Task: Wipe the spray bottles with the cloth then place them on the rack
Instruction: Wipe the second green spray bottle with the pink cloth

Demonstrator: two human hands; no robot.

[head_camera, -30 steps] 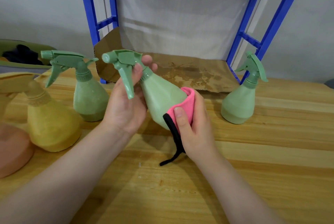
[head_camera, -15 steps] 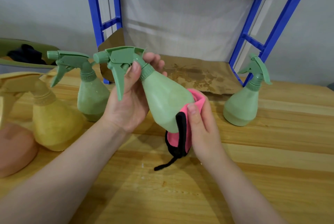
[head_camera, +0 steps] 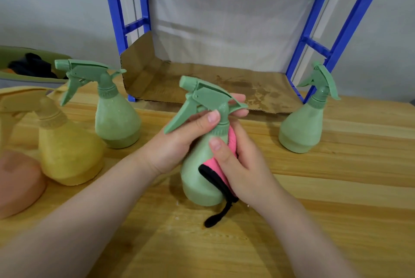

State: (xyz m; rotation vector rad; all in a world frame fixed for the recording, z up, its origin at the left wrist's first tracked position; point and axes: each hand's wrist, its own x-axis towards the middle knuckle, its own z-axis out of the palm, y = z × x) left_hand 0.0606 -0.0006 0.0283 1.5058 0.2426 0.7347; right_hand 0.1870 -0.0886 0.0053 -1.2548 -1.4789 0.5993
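Wiping is under way: a green spray bottle (head_camera: 202, 179) is gripped at the neck by the left hand (head_camera: 179, 143) above the table (head_camera: 336, 199), while the pink cloth (head_camera: 221, 166) is pressed against its side by the curled right hand (head_camera: 242, 165). Next, the bottle would be carried to the rack (head_camera: 224, 84) (none stands there yet). Contents cannot be told.
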